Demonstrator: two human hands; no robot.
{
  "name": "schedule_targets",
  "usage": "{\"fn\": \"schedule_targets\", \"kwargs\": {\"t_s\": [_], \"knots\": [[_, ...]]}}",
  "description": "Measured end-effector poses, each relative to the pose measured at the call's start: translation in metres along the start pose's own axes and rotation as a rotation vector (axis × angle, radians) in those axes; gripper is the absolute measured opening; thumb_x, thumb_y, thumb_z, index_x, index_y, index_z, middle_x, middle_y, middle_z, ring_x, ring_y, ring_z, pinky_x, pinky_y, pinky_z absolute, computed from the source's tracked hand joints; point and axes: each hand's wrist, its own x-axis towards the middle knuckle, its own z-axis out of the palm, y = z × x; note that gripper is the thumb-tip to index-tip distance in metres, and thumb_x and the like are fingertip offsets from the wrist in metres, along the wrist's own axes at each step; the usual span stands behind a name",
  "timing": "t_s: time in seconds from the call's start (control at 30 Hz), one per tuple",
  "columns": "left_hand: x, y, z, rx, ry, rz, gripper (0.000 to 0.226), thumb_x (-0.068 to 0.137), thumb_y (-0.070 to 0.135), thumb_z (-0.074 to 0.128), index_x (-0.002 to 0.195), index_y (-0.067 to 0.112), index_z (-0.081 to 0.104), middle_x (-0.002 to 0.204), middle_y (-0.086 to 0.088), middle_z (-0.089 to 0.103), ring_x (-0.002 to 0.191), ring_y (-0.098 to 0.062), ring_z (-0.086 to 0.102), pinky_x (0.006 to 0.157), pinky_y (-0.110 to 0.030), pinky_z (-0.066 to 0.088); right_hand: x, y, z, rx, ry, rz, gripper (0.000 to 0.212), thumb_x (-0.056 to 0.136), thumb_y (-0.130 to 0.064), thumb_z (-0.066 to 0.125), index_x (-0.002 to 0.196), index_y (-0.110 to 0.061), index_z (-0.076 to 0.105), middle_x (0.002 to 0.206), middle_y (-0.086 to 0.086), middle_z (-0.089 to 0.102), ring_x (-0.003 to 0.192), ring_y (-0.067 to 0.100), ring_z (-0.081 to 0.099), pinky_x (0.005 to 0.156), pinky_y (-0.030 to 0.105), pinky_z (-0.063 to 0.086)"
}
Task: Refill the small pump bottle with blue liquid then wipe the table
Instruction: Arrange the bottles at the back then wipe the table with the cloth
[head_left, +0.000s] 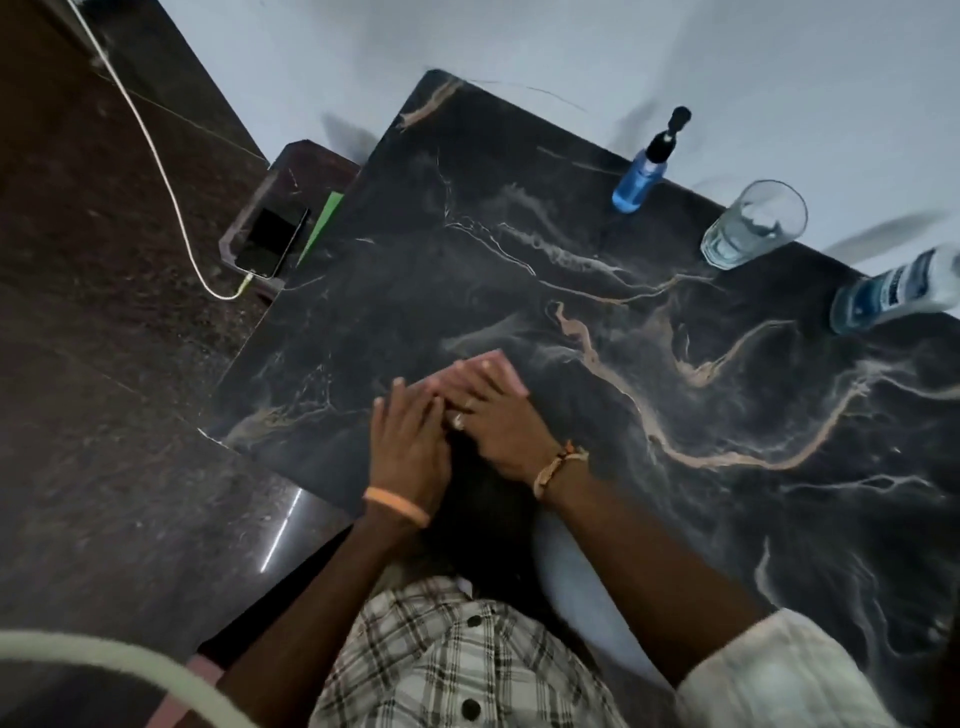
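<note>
The fingers (405, 410) of the left hand (408, 449) and of the right hand (501, 428) are laid straight and flat on a pink cloth (513, 380) in the middle of the frame, on the dark table (571, 234). Nothing is gripped. The small pump bottle (638, 182), blue inside, is seen standing at the upper right, near a glass (753, 223). A bigger bottle (893, 293) is seen at the right edge.

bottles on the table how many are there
2: the small pump bottle stands at the far edge, left of the glass; the larger bottle is right of the glass, partly out of frame.
</note>
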Motion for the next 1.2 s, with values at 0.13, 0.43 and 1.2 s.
{"fn": "schedule_targets", "kwargs": {"t_s": [0.13,0.43,1.2], "knots": [[0.066,0.055,0.022,-0.032,-0.376,0.365,0.052,0.092,0.016,0.042,0.142,0.002,0.038,0.152,-0.021,0.03,0.142,-0.045,0.019,0.112,-0.055,0.025,-0.06,0.047,-0.012,0.153,0.212,0.418,0.05,0.088,-0.005,0.053,0.137,-0.014,0.054,0.148,0.012,0.047,0.143,0.037,0.035,0.118,0.056,0.019],[0.076,0.044,0.032,-0.274,-0.496,0.581,0.028,0.09,0.022,0.051,0.111,0.01,0.064,0.109,-0.013,0.064,0.105,-0.031,0.057,0.102,-0.043,0.039,-0.079,-0.061,0.051,0.107,0.327,0.828,0.049,0.09,-0.015,0.052,0.139,-0.009,0.056,0.154,0.015,0.038,0.144,0.046,0.024,0.109,0.067,0.022],[0.193,-0.054,-0.032,-0.298,0.004,0.316,0.037,0.089,0.006,0.042,0.117,-0.003,0.064,0.125,-0.021,0.06,0.122,-0.035,0.05,0.106,-0.051,0.04,0.107,0.04,-0.028,0.077,0.111,0.354,0.053,0.097,-0.016,0.051,0.148,-0.021,0.041,0.16,0.009,0.03,0.149,0.042,0.014,0.119,0.063,0.011]]}}
